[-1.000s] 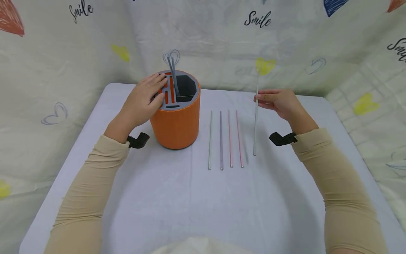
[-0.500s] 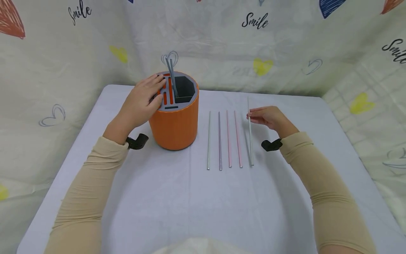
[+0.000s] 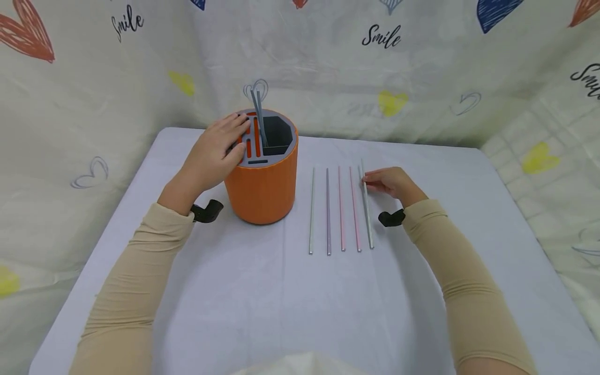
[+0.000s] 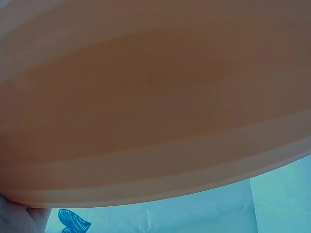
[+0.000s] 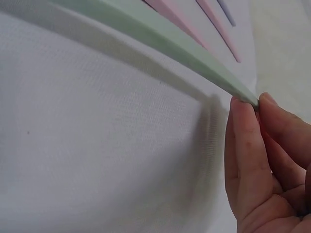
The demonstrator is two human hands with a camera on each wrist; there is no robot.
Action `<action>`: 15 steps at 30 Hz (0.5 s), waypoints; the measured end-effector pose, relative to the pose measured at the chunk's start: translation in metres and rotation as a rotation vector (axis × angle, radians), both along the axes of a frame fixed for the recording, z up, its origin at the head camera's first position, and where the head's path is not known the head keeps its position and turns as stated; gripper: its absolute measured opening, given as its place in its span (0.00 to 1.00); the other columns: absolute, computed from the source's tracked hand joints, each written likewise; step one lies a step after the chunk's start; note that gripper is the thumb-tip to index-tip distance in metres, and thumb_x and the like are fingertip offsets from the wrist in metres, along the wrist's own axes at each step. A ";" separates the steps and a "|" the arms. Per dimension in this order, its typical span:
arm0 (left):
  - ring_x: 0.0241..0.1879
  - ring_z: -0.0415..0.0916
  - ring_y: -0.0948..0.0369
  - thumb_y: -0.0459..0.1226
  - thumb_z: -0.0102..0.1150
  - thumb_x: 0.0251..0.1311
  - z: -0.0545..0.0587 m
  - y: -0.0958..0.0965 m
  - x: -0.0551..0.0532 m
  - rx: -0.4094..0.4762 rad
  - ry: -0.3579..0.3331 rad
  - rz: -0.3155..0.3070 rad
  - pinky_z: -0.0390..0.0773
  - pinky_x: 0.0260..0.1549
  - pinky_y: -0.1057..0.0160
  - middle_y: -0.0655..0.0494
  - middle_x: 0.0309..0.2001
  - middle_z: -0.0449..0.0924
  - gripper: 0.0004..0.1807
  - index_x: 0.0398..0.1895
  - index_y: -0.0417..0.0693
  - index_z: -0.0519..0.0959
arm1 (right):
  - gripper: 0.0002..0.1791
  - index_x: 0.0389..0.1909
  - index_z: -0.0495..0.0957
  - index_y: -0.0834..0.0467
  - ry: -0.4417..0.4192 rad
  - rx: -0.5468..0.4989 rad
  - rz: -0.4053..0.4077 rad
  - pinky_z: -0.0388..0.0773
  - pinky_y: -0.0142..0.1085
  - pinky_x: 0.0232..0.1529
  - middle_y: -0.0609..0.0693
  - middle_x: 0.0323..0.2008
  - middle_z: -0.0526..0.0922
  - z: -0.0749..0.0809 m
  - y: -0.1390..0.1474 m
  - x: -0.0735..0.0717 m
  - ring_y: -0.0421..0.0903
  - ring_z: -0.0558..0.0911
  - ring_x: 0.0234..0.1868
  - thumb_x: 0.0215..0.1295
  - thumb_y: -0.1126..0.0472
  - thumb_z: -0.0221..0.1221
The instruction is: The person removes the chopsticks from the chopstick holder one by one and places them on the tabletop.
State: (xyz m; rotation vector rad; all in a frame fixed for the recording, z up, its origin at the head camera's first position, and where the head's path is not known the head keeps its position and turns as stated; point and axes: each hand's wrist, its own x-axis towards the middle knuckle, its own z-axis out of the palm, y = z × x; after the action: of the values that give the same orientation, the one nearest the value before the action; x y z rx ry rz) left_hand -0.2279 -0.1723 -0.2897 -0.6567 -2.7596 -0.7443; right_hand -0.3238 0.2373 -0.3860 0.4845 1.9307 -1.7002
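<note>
My right hand (image 3: 391,183) pinches a pale green chopstick (image 3: 367,213) near its far end, between thumb and fingers. In the right wrist view the green chopstick (image 5: 184,51) casts a shadow on the cloth beside it. To its left lie two pink chopsticks (image 3: 355,219) (image 3: 341,213), a purple chopstick (image 3: 328,219) and another green chopstick (image 3: 311,219), roughly parallel. My left hand (image 3: 208,148) rests on the left top edge of an orange utensil holder (image 3: 261,195), fingers spread over its slotted grey top. The holder's orange wall (image 4: 155,97) fills most of the left wrist view.
Two grey-blue sticks (image 3: 260,117) stand in the holder's large dark compartment. Narrow slots (image 3: 257,138) line the holder's top beside it. A white cloth covers the table (image 3: 262,302). Behind the table's back edge hangs a printed cloth (image 3: 323,78).
My right hand has brought the pale green chopstick down and left, from above the table to beside the right pink one. My left hand stays on the holder.
</note>
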 end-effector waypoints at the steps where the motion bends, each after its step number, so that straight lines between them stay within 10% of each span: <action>1: 0.72 0.46 0.56 0.43 0.36 0.67 0.000 0.000 0.000 0.002 -0.001 0.001 0.44 0.72 0.57 0.51 0.70 0.56 0.28 0.68 0.42 0.61 | 0.20 0.53 0.72 0.69 -0.001 0.011 -0.004 0.83 0.30 0.36 0.47 0.24 0.84 -0.001 0.000 0.000 0.39 0.84 0.29 0.58 0.72 0.59; 8: 0.72 0.46 0.56 0.43 0.36 0.67 -0.001 0.001 0.001 0.005 -0.002 -0.003 0.44 0.72 0.57 0.51 0.70 0.56 0.27 0.68 0.42 0.61 | 0.14 0.45 0.77 0.68 0.020 0.053 -0.021 0.83 0.30 0.34 0.47 0.22 0.84 -0.012 0.000 -0.001 0.39 0.84 0.26 0.56 0.73 0.60; 15: 0.72 0.46 0.56 0.43 0.35 0.67 -0.002 0.000 0.000 0.001 0.003 -0.003 0.43 0.72 0.57 0.50 0.70 0.56 0.28 0.68 0.41 0.60 | 0.12 0.36 0.81 0.63 0.151 0.421 0.056 0.82 0.28 0.28 0.41 0.16 0.80 -0.024 0.004 -0.008 0.36 0.82 0.19 0.51 0.64 0.67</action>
State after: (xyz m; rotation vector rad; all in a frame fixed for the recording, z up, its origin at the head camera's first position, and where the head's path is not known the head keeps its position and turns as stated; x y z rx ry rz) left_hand -0.2281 -0.1725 -0.2913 -0.6612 -2.7561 -0.7441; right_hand -0.3315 0.2415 -0.4097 0.4563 2.4022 -1.3262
